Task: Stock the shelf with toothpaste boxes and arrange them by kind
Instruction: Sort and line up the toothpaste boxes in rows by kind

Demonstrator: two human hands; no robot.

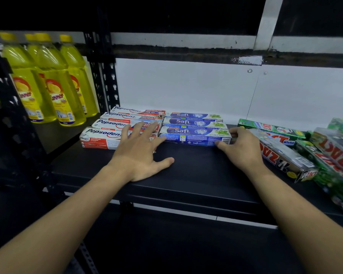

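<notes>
On the black shelf (196, 171) several white-and-red Pepsodent boxes (101, 138) lie in a row front to back at the left. Right beside them lie three blue Safi boxes (194, 133) in a row. My left hand (141, 153) is spread flat, its fingers lying over the front Pepsodent boxes and its palm on the shelf. My right hand (242, 147) holds the right end of the front Safi box, thumb against its front face and fingers curled behind its end. A loose heap of green Zact boxes (297, 153) lies at the right.
Yellow bottles of dish liquid (53, 82) stand on the neighbouring shelf at the left, behind a black perforated upright (109, 80). A white back wall (186, 86) closes the shelf. Bare shelf surface stretches in front of the boxes and between the Safi row and the Zact heap.
</notes>
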